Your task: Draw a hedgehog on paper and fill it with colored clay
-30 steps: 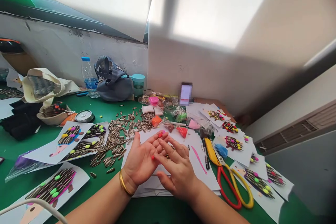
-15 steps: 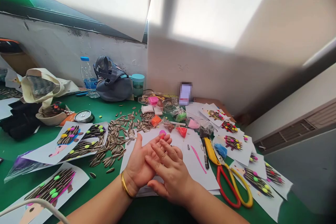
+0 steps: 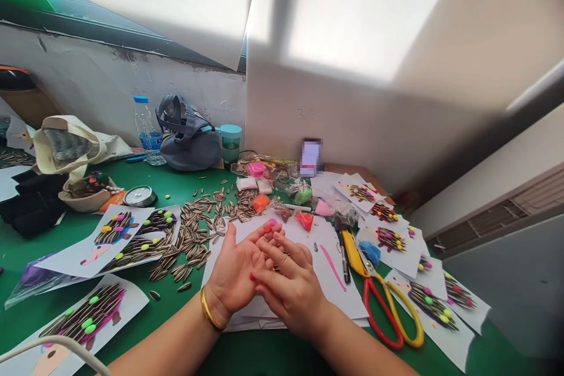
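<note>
My left hand (image 3: 233, 273) lies palm up over the white paper (image 3: 325, 235), fingers stretched out. Bits of red modelling clay (image 3: 268, 228) show at its fingertips. My right hand (image 3: 293, 288) reaches across it with extended fingers touching the left palm and fingers. A small red clay ball (image 3: 251, 276) sits at a right fingertip, against the left palm; whether it sticks to the finger or rests on the palm I cannot tell. Behind the hands are a packet of red clay (image 3: 305, 221) and a pink clay strip (image 3: 333, 268). The paper's middle is partly hidden.
Loose sunflower seeds (image 3: 194, 229) spread left of the paper. Scissors (image 3: 383, 299) with red and yellow handles and a black pen (image 3: 344, 261) lie right. Hedgehog pictures (image 3: 434, 305) flank both sides. A bag (image 3: 189, 144), water bottle (image 3: 148, 129) and phone (image 3: 311, 157) stand behind.
My right fingers have shifted slightly on the left palm. The small red clay ball, hidden before, now shows at a right fingertip.
</note>
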`<state>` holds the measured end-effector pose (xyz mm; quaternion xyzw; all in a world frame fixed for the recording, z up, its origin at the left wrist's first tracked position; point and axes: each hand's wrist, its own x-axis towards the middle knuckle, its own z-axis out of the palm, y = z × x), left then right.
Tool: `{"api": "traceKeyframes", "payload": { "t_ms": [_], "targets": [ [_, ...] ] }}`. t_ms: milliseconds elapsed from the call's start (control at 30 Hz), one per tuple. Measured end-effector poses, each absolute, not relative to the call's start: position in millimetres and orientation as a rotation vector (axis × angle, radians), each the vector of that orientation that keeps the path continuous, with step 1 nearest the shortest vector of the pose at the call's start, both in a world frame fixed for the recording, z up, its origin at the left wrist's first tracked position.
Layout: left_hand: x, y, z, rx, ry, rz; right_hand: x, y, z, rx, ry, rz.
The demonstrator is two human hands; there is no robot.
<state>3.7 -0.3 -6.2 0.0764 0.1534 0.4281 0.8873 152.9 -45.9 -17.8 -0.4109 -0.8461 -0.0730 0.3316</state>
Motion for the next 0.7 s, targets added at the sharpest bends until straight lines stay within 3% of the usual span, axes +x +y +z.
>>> {"api": "traceKeyframes", "payload": {
  "t_ms": [333, 500, 700],
  "targets": [
    [6, -3, -6, 0.197, 0.329, 0.860, 167, -39, -16, -1.087, -2.032, 0.012],
    [-3, 10, -1, 0.207, 0.454, 1.047, 213, -17, -13, -1.312, -1.756, 0.225],
    [-7, 18, -6, 0.184, 0.523, 1.107, 229, -3, -22, -1.657, -1.809, 0.568]
  ]
}}
